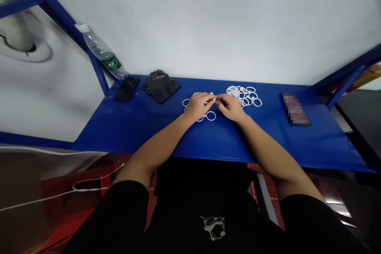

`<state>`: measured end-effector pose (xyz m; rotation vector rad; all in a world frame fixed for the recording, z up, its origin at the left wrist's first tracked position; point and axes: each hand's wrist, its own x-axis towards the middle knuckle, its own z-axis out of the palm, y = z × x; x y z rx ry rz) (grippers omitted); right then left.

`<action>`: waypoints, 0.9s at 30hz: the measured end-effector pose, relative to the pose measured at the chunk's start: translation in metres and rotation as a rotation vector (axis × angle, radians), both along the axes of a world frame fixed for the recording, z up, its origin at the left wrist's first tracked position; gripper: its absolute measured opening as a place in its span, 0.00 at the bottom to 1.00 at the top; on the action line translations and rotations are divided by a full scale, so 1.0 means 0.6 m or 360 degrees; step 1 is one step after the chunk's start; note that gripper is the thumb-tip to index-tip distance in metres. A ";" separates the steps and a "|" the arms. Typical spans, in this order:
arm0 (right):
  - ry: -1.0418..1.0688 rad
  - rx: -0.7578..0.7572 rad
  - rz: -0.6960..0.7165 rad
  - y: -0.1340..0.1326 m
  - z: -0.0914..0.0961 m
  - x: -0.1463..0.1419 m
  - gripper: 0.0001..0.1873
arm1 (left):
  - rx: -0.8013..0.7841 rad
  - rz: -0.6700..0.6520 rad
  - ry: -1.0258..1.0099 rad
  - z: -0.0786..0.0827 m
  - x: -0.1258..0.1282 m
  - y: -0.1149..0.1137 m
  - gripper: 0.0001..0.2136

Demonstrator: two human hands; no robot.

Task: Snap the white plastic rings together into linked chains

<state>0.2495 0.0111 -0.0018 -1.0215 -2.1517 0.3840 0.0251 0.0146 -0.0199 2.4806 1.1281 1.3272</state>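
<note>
My left hand (196, 105) and my right hand (231, 107) meet over the middle of the blue shelf, fingertips nearly touching. Between them, both pinch a small white plastic piece (214, 99), mostly hidden by the fingers. Several thin white rings (211, 116) lie under and around my left hand, partly covered by it; some seem joined by small white connectors. Just beyond my right hand is a heaped pile of similar white rings (244, 96), overlapping one another.
A clear plastic bottle (102, 51) leans at the back left, near a black phone (126, 89) and a crumpled dark bag (160, 86). To the right lies a pixelated flat object (295, 109). Blue frame bars (342, 83) border the shelf (143, 127); a white wall stands behind.
</note>
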 end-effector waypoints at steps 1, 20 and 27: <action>-0.0008 0.0019 0.0026 0.001 0.001 0.000 0.16 | -0.0016 0.0007 -0.0002 -0.001 0.000 0.001 0.04; 0.0176 -0.0164 0.0105 -0.003 0.015 -0.006 0.08 | -0.0149 0.0020 0.0147 -0.010 0.004 -0.002 0.05; 0.0046 -0.0089 -0.0047 0.001 0.021 0.007 0.12 | -0.0121 -0.0044 0.0142 -0.003 0.003 -0.005 0.05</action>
